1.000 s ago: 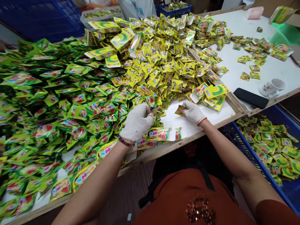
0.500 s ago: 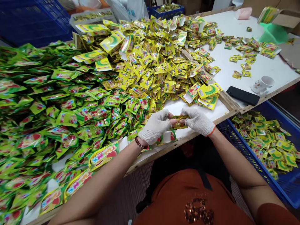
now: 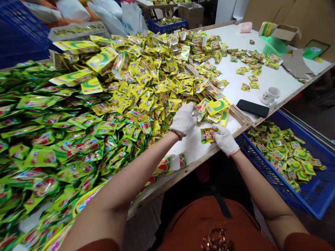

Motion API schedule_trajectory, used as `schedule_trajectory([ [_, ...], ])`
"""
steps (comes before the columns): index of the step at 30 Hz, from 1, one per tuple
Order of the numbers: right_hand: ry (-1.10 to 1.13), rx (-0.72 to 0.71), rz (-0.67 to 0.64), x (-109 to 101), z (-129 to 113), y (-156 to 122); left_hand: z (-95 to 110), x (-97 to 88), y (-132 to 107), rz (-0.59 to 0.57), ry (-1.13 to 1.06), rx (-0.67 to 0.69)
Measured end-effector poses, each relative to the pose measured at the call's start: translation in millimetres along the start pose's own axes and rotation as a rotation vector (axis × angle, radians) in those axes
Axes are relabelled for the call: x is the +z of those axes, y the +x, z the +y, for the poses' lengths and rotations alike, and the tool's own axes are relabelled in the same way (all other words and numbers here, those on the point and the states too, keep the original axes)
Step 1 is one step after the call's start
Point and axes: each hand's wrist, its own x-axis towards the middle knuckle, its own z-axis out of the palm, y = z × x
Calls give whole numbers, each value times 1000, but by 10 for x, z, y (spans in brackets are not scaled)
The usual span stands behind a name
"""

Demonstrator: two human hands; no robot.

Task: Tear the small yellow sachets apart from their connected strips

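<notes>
Both my hands wear white knit gloves. My right hand is closed on a small stack of yellow-green packets, held just above the white table near its front edge. My left hand reaches forward to the edge of the big yellow packet pile. Its fingers curl down onto a yellow packet beside some flat yellow cartons. A printed flat carton lies at the table edge between my arms.
A mass of green packets covers the table's left side. At my right, a blue crate holds filled packets. A black phone and a white cup sit on the right table, with a cardboard box behind.
My hands, joined over the packets half a second ago, have parted. The left went forward to the yellow pile; the right stayed near the edge with the stack. The view tilted up.
</notes>
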Motion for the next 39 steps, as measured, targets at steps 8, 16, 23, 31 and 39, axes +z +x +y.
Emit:
schedule_trajectory([
  [8,26,-43,159,-19,24,-26,51,-92,61,-160,281,-11],
  [16,420,92,447,8,34,64,-112,-61,-219,-281,462,680],
  [23,169,-13,457,51,88,22,-48,54,-71,-301,530,593],
  [31,-57,-170,442,196,97,-85,-245,-215,-667,-239,321,309],
  [39,-366,-282,45,55,-41,-145,-245,-232,-739,-315,316,339],
])
